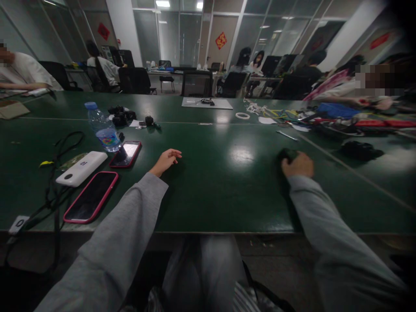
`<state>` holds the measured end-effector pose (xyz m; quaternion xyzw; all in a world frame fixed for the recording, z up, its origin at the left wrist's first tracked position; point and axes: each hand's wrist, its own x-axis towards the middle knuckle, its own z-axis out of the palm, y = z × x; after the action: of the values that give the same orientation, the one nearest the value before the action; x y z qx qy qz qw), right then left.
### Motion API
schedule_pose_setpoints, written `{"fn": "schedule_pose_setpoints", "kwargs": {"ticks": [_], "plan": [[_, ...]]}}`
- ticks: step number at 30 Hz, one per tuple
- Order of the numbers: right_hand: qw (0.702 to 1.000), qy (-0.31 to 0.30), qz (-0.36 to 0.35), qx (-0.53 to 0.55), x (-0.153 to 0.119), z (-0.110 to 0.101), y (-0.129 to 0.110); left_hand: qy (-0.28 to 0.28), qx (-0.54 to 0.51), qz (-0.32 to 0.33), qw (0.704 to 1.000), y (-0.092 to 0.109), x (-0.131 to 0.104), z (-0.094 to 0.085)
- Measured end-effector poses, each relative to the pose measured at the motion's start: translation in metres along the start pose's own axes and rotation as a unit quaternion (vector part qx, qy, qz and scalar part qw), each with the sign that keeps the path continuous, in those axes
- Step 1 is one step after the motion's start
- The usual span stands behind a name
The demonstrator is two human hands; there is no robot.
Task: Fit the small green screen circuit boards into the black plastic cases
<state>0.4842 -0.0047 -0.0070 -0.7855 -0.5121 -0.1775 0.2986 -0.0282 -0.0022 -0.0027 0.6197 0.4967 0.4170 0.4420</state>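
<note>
Pink-cased phones [91,197] lie left of your left hand [167,161], fingers parted; your right hand [299,164] clasps a dark object [288,154] jutting leftward, axis unclear.

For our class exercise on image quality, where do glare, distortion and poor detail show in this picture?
Head view: glare whitens a patch of the green table; head view: the pale pillar at upper right leans steeply, likely lens distortion; head view: the dark object at the right hand is too dim and soft to identify.
</note>
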Motion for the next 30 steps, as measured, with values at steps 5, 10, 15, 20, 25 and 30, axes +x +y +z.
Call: {"fn": "schedule_pose_setpoints", "kwargs": {"ticks": [5,10,15,20,25,30], "plan": [[0.934,-0.128,-0.275,0.188,-0.069,0.015,-0.17,0.014,0.001,0.001,1.0,0.002,-0.001,0.002],[0.806,-0.211,-0.452,0.319,-0.143,-0.021,-0.263,0.038,0.002,0.028,0.999,0.004,-0.002,0.005],[0.785,-0.225,-0.458,0.351,-0.154,-0.026,-0.269,0.017,-0.001,0.048,0.999,0.002,0.001,0.005],[0.813,-0.213,-0.406,0.358,-0.142,-0.006,-0.259,0.005,0.01,0.045,0.999,0.004,0.001,0.008],[0.861,-0.16,-0.341,0.341,-0.137,0.004,-0.256,0.007,0.027,0.035,0.999,0.005,0.001,0.01],[0.894,-0.122,-0.235,0.362,-0.132,0.01,-0.252,0.01,0.044,0.027,0.999,0.001,0.002,0.011]]}}
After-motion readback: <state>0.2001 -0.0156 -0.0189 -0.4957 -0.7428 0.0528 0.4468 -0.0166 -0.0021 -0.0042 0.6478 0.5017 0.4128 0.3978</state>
